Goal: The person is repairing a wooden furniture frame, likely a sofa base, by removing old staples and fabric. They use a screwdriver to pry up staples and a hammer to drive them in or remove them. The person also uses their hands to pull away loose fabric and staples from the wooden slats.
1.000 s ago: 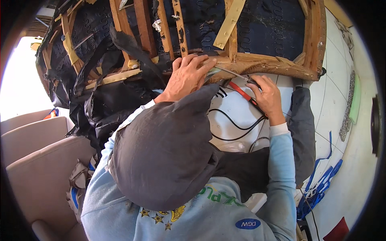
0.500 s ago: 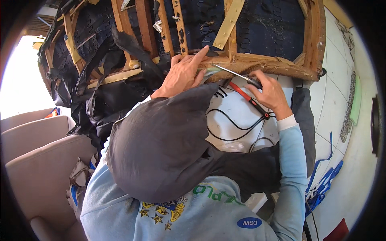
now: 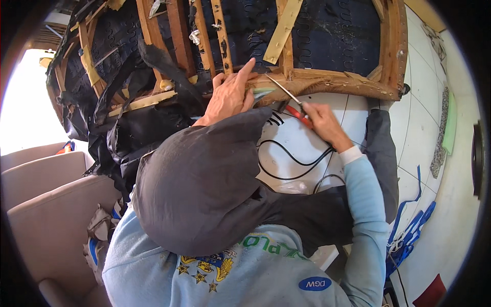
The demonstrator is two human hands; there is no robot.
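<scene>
Right hand [image 3: 323, 123] at the near edge of an upturned-looking furniture piece, fingers curled around the handle of a slim metal-shafted tool [image 3: 284, 89]; handle mostly hidden by the grip. Shaft slants up and left, its tip at the wooden rail just right of the left hand [image 3: 231, 97]. Left hand lies palm down over the same rail, index finger stretched out, the others bent; whether they pinch anything beneath, cannot tell. Beside the left thumb, a bit of pale green and bluish material [image 3: 263, 91] shows at the edge of brown covering [image 3: 353, 88], which runs rightward along the rail. Wooden frame [image 3: 394, 51] spans the top of the view, with wavy springs [image 3: 304, 38] over dark backing and a yellowish slat [image 3: 284, 30] set at a slant. Torn black cloth [image 3: 138, 130] hangs at its left. Red-handled tool [image 3: 299, 116] on the white tiled floor [image 3: 414, 138], partly behind the right hand; black cord [image 3: 291, 178] loops nearby. Far right: speckled grey strip [image 3: 440, 133] alongside a light green strip [image 3: 450, 125], blue straps [image 3: 413, 233] in a heap lower down. Beige upholstered pieces [image 3: 61, 215] stand at left.
</scene>
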